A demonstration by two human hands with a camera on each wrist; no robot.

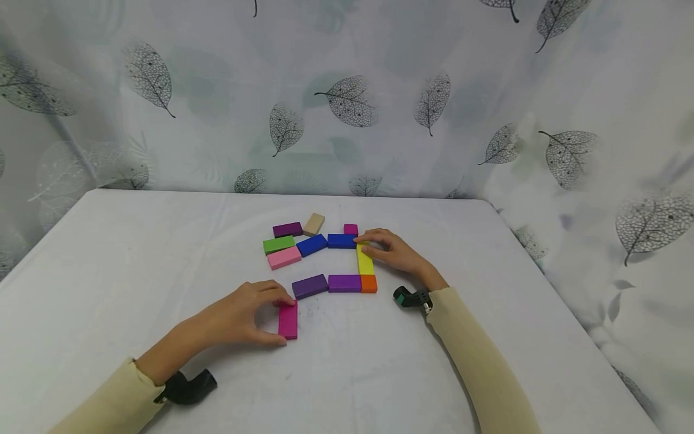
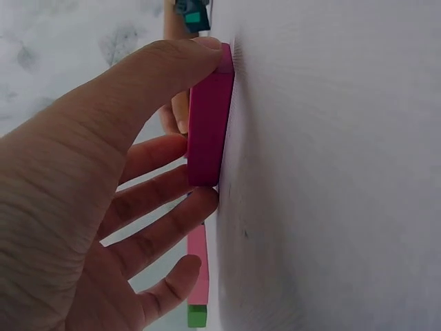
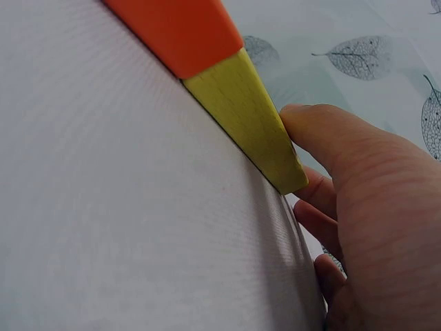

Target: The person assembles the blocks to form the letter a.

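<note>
My left hand (image 1: pixel 244 316) pinches a magenta block (image 1: pixel 288 320) by its two ends, thumb on the near end and a fingertip on the far one. In the left wrist view, this magenta block (image 2: pixel 209 127) lies along the white tabletop. The right hand (image 1: pixel 398 252) rests over the corner where a yellow block (image 1: pixel 365 261) meets a blue block (image 1: pixel 341 241). Its thumb touches the yellow block (image 3: pixel 251 121) in the right wrist view, and its other fingers lie past the far end, partly hidden.
An orange block (image 1: pixel 368 284), a purple block (image 1: pixel 344 283) and a dark purple block (image 1: pixel 310 286) form a near row. Behind are pink (image 1: pixel 284 258), green (image 1: pixel 279 245), second blue (image 1: pixel 312 245), plum (image 1: pixel 287 229), tan (image 1: pixel 314 224) and small magenta (image 1: pixel 350 229) blocks.
</note>
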